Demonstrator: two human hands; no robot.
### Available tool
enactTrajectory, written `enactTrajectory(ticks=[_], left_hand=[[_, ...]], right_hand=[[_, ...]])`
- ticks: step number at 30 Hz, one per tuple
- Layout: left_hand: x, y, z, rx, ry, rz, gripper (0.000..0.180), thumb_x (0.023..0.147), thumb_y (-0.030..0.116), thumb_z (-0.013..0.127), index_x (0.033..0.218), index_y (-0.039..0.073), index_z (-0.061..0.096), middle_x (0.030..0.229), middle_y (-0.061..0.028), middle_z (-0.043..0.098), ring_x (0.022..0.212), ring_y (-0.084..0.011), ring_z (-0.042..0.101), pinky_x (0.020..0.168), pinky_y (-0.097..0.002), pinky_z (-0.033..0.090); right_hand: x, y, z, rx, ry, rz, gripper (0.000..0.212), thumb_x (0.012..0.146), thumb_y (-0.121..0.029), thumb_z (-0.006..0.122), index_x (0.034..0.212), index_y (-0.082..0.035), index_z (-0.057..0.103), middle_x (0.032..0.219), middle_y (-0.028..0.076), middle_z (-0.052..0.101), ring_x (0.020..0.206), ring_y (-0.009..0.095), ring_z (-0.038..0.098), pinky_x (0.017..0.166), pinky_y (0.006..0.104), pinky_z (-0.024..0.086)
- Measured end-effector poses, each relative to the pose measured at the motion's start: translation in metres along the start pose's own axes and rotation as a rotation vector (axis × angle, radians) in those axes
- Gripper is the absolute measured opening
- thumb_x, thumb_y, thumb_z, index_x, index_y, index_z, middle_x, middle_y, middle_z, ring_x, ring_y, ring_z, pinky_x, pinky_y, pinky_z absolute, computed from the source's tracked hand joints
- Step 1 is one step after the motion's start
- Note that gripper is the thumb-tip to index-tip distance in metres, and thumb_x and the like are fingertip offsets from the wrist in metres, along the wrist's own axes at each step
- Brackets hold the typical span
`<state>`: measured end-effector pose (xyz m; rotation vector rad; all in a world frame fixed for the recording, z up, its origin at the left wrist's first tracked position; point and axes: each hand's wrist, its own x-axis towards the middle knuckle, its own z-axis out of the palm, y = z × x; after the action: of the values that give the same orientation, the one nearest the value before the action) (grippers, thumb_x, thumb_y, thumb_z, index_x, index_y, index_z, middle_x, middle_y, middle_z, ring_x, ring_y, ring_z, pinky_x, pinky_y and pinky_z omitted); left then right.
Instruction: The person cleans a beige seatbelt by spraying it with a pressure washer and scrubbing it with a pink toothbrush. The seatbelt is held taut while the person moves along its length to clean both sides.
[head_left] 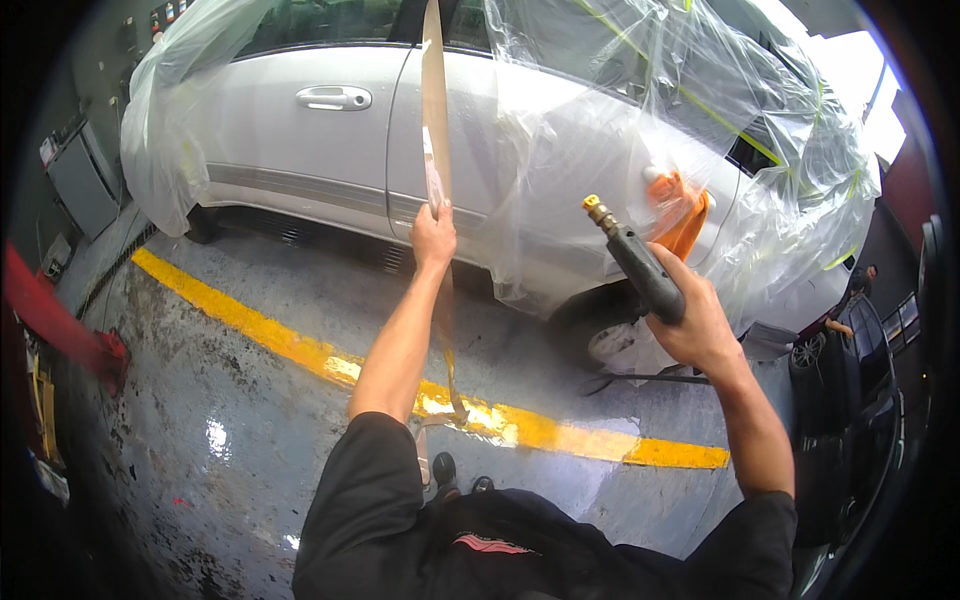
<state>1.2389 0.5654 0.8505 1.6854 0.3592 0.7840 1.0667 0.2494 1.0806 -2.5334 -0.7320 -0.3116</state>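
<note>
My left hand (434, 238) is closed around a long brown strip (434, 100), which looks like masking paper or tape. It runs from the top of the car's side down past my hand to the wet floor, where its lower end lies crumpled near my shoes. My right hand (690, 315) grips a black spray gun (645, 275) with a brass nozzle and a yellow tip, pointing up and left toward the car. Before me is a wet silver-white car (300, 150), partly draped in clear plastic sheeting (560, 170). An orange cloth (686, 225) hangs against the plastic, just beyond my right hand.
A yellow floor line (250, 325) crosses the wet grey floor (260, 440). A dark hose (650, 379) extends below the right hand. At the left stands a red post (60, 315); at the right, a dark car (850, 390) with another person (862, 280) beyond.
</note>
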Motion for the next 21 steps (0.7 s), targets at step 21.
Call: enactTrajectory(ticks=[21], left_hand=[[-0.007,-0.018,-0.002,0.005,-0.038,0.017,0.030,0.096,0.028,0.059,0.086,0.000,0.056,0.066,-0.0113,0.065,0.064,-0.0266,0.066,0.063,-0.0413,0.049]], right_hand=[[0.043,-0.067,0.014,-0.268,-0.457,0.043,0.029,0.071,-0.005,0.062,0.099,0.000,0.058,0.087,0.026,0.066,0.090,0.045,0.063,0.080,0.0505,0.049]])
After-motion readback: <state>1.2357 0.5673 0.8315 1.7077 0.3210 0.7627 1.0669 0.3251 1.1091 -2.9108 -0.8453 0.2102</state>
